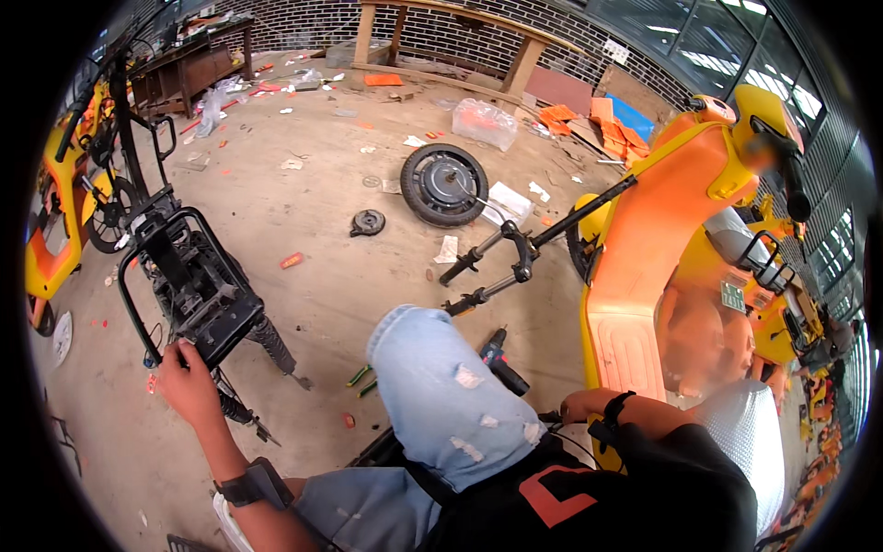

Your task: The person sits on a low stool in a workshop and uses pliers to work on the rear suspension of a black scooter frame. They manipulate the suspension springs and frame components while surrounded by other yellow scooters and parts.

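Note:
My left hand (189, 382) has its fingers closed around the lower corner of a black tubular scooter rack (138, 308). That rack belongs to a stripped black scooter frame (198, 285), whose shock absorber (269, 342) hangs with its lower end free. At the right, my right hand (581, 405) is curled beside my knee, close to a black cable and the yellow scooter's side. What its fingers hold is hidden. A cordless drill (504, 363) lies on the floor beyond my knee. Next to it a bare front fork (492, 267) sticks out from the orange-and-yellow scooter (625, 267).
A wheel with a tyre (444, 186) and a round black part (367, 223) lie on the floor ahead. Green-handled pliers (363, 377) are near my knee. Scraps, plastic bags and orange panels (616, 129) litter the back. A wooden table (460, 14) stands by the brick wall.

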A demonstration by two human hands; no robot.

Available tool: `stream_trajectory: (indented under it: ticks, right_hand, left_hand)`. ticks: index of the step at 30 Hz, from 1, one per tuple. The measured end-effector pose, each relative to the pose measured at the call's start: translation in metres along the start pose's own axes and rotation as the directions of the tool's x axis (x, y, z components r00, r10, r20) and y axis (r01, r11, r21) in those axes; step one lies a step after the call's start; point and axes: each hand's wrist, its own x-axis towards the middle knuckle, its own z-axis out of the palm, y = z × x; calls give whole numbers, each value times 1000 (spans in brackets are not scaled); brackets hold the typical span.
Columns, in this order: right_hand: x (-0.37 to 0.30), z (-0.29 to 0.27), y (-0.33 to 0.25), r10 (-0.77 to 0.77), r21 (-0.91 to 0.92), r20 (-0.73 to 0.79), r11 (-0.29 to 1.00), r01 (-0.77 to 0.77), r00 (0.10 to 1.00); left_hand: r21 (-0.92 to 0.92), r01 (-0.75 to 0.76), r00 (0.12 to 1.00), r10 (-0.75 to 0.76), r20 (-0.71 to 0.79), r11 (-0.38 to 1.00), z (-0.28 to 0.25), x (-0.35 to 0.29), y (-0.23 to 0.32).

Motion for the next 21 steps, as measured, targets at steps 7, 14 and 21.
stream_trajectory:
  ticks: [7,14,21]
  right_hand:
    - [89,-58,0,-107,61,-399,988,143,911]
    - [271,4,42,-533,-228,-369,846,482,762]
    - [225,-59,-66,-196,187,-509,925,330,838]
  left_hand:
    - [7,7,998,-7,62,1000,-5,8,3]
    - [142,-152,984,163,-70,978,-5,5,-3]
    - [389,-226,965,260,-36,893,-7,-3,-3]
